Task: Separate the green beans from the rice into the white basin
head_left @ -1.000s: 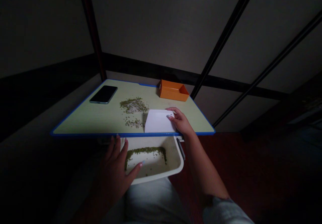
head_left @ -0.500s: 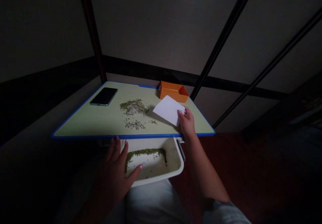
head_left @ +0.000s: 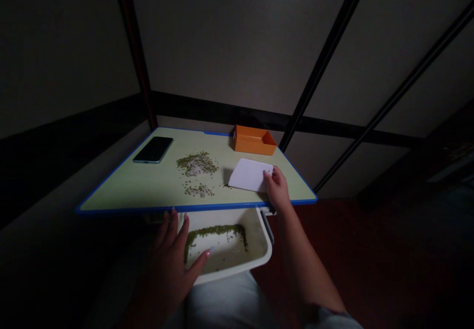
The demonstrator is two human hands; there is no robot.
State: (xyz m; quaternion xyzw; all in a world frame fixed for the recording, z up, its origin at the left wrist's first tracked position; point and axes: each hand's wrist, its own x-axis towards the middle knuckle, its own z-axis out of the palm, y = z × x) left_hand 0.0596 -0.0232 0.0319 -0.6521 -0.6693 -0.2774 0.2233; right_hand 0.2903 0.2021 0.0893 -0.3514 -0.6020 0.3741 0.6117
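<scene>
Your right hand [head_left: 277,188] grips the white card [head_left: 249,175] narrowly at its right end, thumb on top, over the right half of the table [head_left: 122,188]. The green grains [head_left: 198,164] lie in two patches around the table's middle; more line the bin [head_left: 257,237] below its near edge. Your left hand [head_left: 172,255] spreads wide at the bin's left; whether it touches is unclear. The phone [head_left: 153,149] lies far left on the table, the orange box [head_left: 254,145] far right.

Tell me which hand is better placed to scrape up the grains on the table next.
Right, most likely: the right hand grips the white card over the table, near the grains. The left hand is by the tub instead, with no card.
</scene>
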